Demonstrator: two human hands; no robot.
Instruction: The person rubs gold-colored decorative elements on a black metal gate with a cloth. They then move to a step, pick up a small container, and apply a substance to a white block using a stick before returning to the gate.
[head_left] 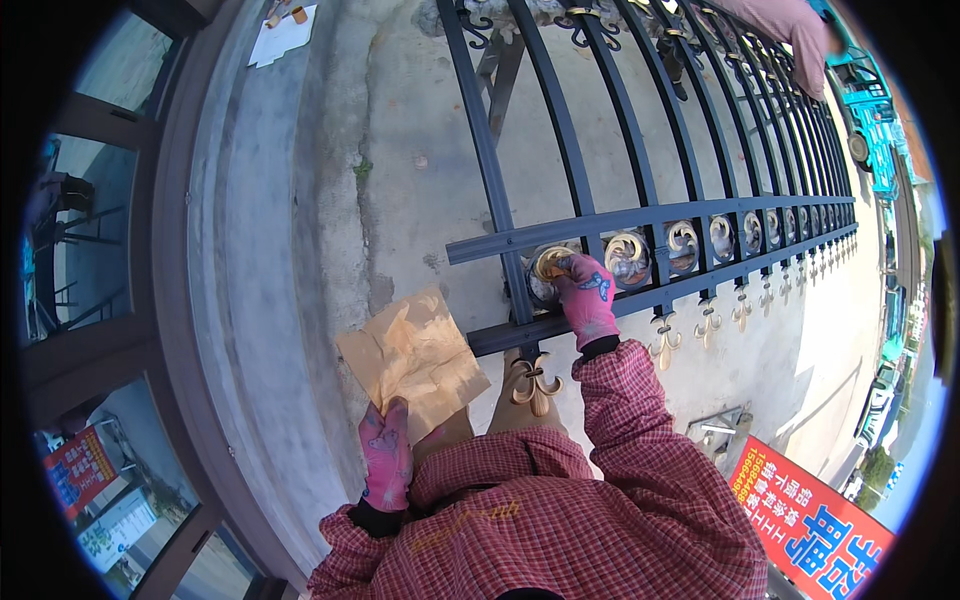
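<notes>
Left hand [388, 455] pinches paper [418, 355], right [588, 297] curls at scroll [546, 263], hold unclear; sign [815, 520] bears lettering

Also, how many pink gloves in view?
2: one on the left hand, holding the brown sheet; one on the right hand, at the nearest fence ring. More may be hidden: hands of the other person aren't clear.

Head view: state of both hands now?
Left hand: closed, holding the creased brown sheet.
Right hand: at the gold scroll ornament; grip hidden, can't tell open or closed.
</notes>
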